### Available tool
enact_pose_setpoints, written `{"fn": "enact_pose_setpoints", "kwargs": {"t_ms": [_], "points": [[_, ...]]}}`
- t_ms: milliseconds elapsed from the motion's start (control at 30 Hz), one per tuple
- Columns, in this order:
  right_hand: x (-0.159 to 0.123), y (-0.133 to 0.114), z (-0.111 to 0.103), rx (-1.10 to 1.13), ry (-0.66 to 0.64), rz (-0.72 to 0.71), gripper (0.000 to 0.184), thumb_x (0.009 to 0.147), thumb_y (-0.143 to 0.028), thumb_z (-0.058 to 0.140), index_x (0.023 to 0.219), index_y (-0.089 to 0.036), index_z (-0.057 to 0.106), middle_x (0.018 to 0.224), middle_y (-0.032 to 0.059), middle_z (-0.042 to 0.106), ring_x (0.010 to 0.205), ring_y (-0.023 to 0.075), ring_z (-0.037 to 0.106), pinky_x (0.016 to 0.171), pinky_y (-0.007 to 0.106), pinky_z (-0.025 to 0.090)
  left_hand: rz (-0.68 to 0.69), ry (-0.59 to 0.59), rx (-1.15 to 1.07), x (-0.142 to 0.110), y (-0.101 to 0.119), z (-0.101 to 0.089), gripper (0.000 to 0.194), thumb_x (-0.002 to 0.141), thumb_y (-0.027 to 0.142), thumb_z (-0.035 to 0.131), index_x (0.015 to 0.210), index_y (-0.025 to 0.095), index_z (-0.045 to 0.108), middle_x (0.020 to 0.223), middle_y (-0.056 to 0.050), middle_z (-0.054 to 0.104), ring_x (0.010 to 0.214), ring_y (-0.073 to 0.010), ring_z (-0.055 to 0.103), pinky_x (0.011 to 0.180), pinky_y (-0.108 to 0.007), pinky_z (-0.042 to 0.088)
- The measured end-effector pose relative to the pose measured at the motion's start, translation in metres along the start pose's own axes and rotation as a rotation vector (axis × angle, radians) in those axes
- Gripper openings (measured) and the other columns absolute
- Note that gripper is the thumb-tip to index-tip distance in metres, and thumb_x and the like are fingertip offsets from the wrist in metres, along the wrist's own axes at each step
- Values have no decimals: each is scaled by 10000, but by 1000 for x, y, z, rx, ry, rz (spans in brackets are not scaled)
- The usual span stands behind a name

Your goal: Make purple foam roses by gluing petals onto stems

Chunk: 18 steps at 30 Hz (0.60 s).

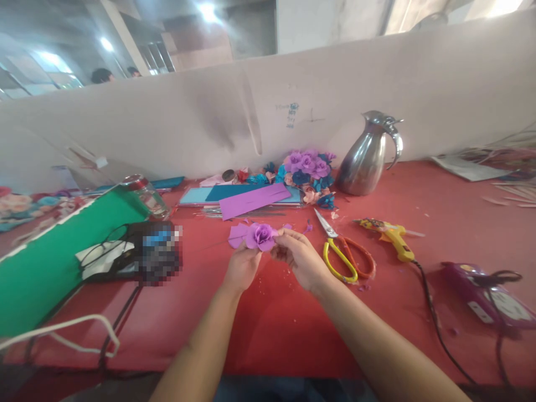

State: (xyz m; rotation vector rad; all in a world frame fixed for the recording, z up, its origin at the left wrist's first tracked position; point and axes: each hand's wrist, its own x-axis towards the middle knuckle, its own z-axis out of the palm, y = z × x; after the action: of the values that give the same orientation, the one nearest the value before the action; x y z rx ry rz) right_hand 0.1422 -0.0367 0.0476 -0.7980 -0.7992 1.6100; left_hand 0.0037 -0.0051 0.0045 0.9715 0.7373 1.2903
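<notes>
A purple paper flower with a curled, rose-like centre is held between my two hands above the red table. My left hand pinches it from below and the left, fingers closed. At its right edge, the fingertips of my right hand are closed on a petal. Flat purple petals stick out at the flower's left, and a thin wire runs leftward there. Just beyond lies a purple paper strip on blue sheets. Scissors with one yellow and one orange handle rest to the right of my right hand.
A yellow glue gun with a black cord lies at the right, near a purple power box. Behind stand a steel jug and finished paper flowers. A glass jar and a green panel are on the left.
</notes>
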Motion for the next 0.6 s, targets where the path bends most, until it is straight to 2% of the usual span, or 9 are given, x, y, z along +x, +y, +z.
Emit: {"fn": "enact_pose_setpoints", "kwargs": {"t_ms": [100,200,300,400,533,600], "points": [[0,1,-1,-43,-7,-8,221,697,-389,648,621,-189,593,589,1,609,559,117,486,589,265,344,-26,-64,-7,-1,3,3,85,664,212,725,678,179,649,785,-28,657,938,-235,573,886,-373,429],[-1,1,-1,-84,-27,-3,266,721,-444,639,653,-189,605,613,8,619,576,122,492,586,263,338,-12,-26,-2,-2,6,5,127,639,247,742,653,185,632,746,-19,631,868,-219,567,844,-362,435],[-2,1,2,-119,-36,-6,210,673,-386,697,656,-191,622,593,-10,593,563,111,467,586,262,329,-9,3,33,-3,6,4,128,644,252,742,640,196,627,675,-7,589,803,-205,548,816,-354,435],[-2,2,3,-121,-23,-15,161,619,-313,729,645,-188,631,573,-28,570,548,99,446,581,261,321,-30,-53,30,-3,6,3,138,659,249,731,606,200,614,605,-3,544,800,-212,553,836,-366,437],[-2,4,1,-104,-25,48,205,680,-371,695,657,-172,652,609,6,631,546,100,478,554,255,316,-10,-45,25,-4,7,6,158,651,280,741,590,193,622,578,4,547,714,-197,554,829,-391,454],[-1,4,0,-92,-18,83,253,691,-410,694,648,-164,656,605,21,647,534,99,488,534,250,316,-1,-33,21,-4,7,7,154,659,294,733,599,192,634,601,-6,580,735,-210,569,830,-397,454]]}}
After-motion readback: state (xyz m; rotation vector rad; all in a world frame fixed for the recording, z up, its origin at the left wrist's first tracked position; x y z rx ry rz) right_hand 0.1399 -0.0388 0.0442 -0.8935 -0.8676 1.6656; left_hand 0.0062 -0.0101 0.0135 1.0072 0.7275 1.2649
